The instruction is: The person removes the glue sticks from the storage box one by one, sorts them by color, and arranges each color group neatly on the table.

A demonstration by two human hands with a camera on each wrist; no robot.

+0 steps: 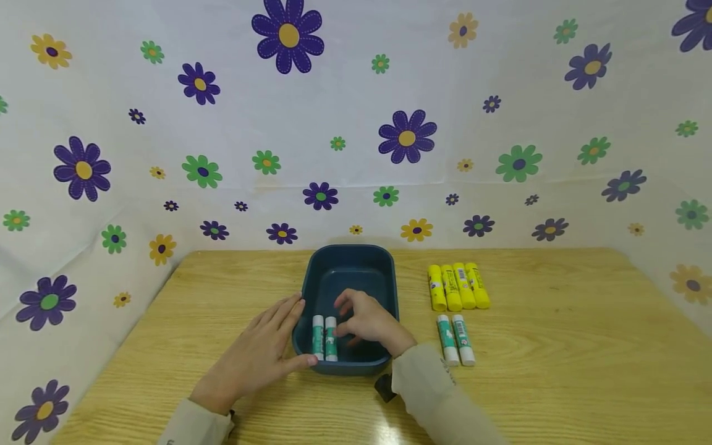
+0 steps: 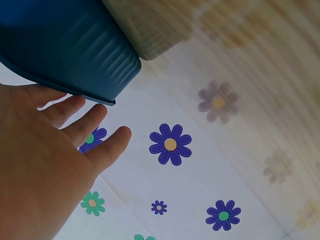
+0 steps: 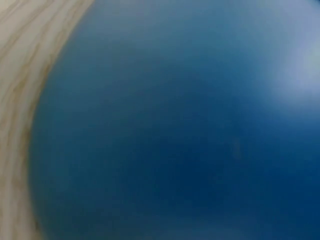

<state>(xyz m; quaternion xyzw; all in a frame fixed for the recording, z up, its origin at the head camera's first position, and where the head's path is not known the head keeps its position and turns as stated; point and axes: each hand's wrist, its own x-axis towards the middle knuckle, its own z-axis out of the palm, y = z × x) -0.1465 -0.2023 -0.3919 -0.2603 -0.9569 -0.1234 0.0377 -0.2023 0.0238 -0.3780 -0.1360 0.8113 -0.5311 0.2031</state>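
Two green-and-white glue sticks (image 1: 324, 339) stand side by side at the near left of a dark blue plastic bin (image 1: 349, 249). My left hand (image 1: 261, 346) rests along the bin's left rim, its fingers extended and the thumb at the near edge. In the left wrist view those fingers (image 2: 87, 122) spread beside the bin's outer wall (image 2: 75, 55). Inside the bin my right hand (image 1: 367, 318) hovers just right of the glue sticks, thumb and fingers parted and loosely bent, with nothing between them. The right wrist view holds only a blurred blue wall (image 3: 175, 125).
Right of the bin, several yellow glue sticks (image 1: 458, 287) lie in a row on the wooden table (image 1: 556, 346). Two more green-and-white glue sticks (image 1: 456, 340) lie nearer. A flower-printed cloth (image 1: 334, 99) hangs behind the table.
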